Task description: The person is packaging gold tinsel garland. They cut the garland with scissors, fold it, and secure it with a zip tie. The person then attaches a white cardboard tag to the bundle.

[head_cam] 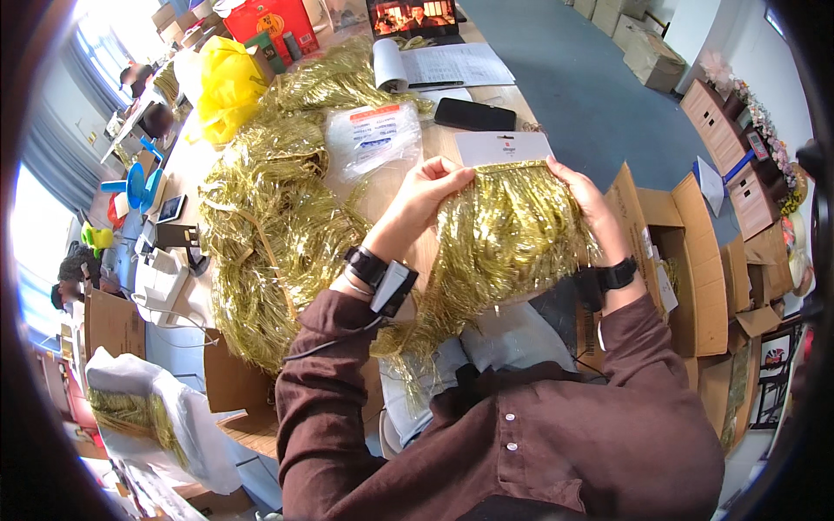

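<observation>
Gold tinsel fringe (515,228) hangs below a white header card (502,148) that has a hanging slot and some print. At the card's lower left corner, my left hand (427,192) pinches the top band of the fringe between thumb and fingers. My right hand (583,195) grips the other end, its thumb at the card's right edge and the fingers behind the strands. From this piece a trail of tinsel runs down over my lap. A big heap of the same gold fringe (273,189) covers the table to the left of my left hand.
A printed clear plastic bag (374,138), a black phone (475,115) and a notebook (449,64) with a pen lie beyond my hands. A yellow plastic bag (229,88) stands farther left. Open cardboard boxes (700,267) flank me at right. Other people sit at far left.
</observation>
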The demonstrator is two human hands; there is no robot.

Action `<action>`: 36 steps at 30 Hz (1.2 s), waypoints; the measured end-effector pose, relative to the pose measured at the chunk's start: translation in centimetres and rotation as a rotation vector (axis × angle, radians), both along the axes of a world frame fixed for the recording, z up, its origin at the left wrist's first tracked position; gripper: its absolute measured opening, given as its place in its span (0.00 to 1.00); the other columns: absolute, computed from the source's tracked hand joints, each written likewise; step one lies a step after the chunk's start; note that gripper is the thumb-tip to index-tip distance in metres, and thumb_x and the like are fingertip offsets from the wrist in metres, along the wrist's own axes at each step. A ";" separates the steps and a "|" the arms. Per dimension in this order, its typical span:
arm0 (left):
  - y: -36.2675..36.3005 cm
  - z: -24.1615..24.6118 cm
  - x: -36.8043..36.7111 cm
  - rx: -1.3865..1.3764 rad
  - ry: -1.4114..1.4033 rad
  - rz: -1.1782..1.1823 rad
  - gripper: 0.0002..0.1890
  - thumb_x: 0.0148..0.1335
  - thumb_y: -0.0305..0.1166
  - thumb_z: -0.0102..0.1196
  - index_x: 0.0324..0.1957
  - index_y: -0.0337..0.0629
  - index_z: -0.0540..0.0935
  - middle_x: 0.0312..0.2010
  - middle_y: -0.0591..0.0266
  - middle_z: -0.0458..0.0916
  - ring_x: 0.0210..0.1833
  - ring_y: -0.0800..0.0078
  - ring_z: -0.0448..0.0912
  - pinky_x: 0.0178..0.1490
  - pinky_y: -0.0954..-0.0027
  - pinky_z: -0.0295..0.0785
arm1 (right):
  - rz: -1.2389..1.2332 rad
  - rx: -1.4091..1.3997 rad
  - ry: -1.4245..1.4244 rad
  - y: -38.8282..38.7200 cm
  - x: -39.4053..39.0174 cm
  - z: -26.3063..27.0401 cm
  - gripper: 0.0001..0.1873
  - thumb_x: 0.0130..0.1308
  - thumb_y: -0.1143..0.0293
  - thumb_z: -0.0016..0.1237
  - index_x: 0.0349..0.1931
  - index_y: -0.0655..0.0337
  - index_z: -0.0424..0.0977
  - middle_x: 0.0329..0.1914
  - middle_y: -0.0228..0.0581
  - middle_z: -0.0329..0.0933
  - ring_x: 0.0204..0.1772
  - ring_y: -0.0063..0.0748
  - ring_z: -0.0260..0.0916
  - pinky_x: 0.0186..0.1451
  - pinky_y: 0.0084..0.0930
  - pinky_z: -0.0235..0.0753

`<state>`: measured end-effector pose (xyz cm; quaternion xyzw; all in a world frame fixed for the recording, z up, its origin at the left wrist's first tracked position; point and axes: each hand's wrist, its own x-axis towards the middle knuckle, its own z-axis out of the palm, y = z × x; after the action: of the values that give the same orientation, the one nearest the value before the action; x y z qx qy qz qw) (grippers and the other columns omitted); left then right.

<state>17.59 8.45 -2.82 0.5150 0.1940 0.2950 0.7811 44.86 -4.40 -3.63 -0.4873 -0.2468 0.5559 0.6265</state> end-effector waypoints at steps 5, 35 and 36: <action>-0.4 -0.5 0.7 -0.085 -0.089 0.060 0.09 0.66 0.32 0.67 0.32 0.40 0.81 0.30 0.66 0.84 0.29 0.85 0.78 0.34 0.79 0.74 | -0.454 -0.014 -1.056 0.8 -3.1 1.5 0.16 0.67 0.64 0.62 0.46 0.66 0.77 0.40 0.37 0.79 0.38 0.23 0.76 0.44 0.23 0.78; -21.4 8.6 -3.6 -0.009 -0.203 -0.014 0.08 0.59 0.20 0.69 0.34 0.36 0.81 0.37 0.62 0.83 0.40 0.78 0.80 0.45 0.77 0.75 | -0.096 0.629 -1.110 -17.6 -13.9 11.9 0.07 0.63 0.78 0.59 0.40 0.61 0.79 0.39 0.40 0.82 0.42 0.38 0.81 0.45 0.29 0.79; -22.1 8.7 -3.2 0.009 -0.185 -0.001 0.08 0.59 0.21 0.69 0.35 0.36 0.81 0.37 0.63 0.83 0.40 0.78 0.80 0.45 0.77 0.75 | -0.083 0.619 -1.071 -18.4 -13.5 11.8 0.08 0.63 0.75 0.60 0.41 0.62 0.78 0.41 0.43 0.81 0.44 0.39 0.79 0.48 0.30 0.77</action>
<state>14.40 -13.69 5.88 0.4892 0.1196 0.3416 0.7935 31.38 -22.77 8.14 -0.5035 -0.6577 0.1119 0.5490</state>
